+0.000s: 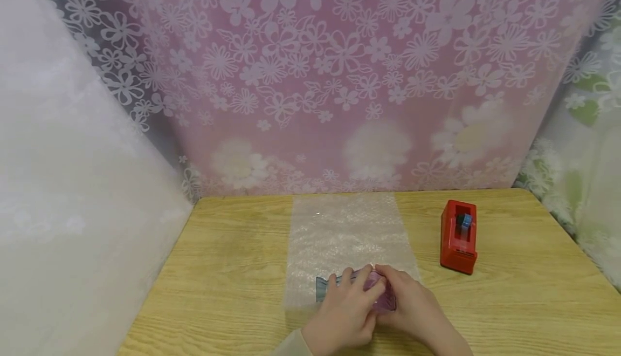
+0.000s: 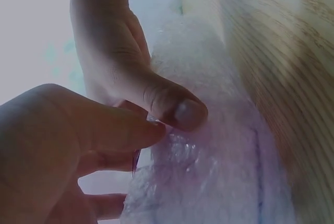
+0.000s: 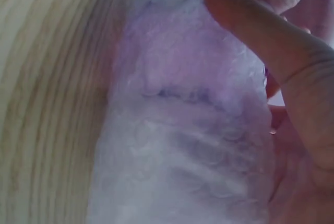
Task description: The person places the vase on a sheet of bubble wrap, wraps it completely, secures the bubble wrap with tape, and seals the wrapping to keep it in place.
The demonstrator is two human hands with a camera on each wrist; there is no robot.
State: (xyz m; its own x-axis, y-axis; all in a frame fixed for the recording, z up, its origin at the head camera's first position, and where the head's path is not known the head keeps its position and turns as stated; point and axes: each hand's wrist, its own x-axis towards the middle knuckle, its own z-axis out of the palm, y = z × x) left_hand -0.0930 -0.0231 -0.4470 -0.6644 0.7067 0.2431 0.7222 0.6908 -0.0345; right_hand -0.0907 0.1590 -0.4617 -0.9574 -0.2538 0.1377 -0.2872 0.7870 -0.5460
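A translucent glass-like object, purple [image 1: 385, 298] at its right end and blue [image 1: 321, 289] at its flared left end, lies sideways on a strip of bubble wrap [image 1: 349, 232]. My left hand [image 1: 345, 308] grips it from above, fingers spread over its middle. Around the purple end curls my right hand [image 1: 412, 303]. Both wrist views show the near part of the bubble wrap [image 3: 172, 130] lying up against the object, its purple showing through. In the left wrist view the right thumb [image 2: 180, 112] presses on the wrap beside the left thumb [image 2: 125, 130]. The object's exact kind is hidden.
A red tape dispenser [image 1: 458, 237] with a roll of clear tape stands on the wooden table [image 1: 228, 269], to the right of the wrap. Flower-patterned curtains [image 1: 339, 75] hang behind the table and along its sides.
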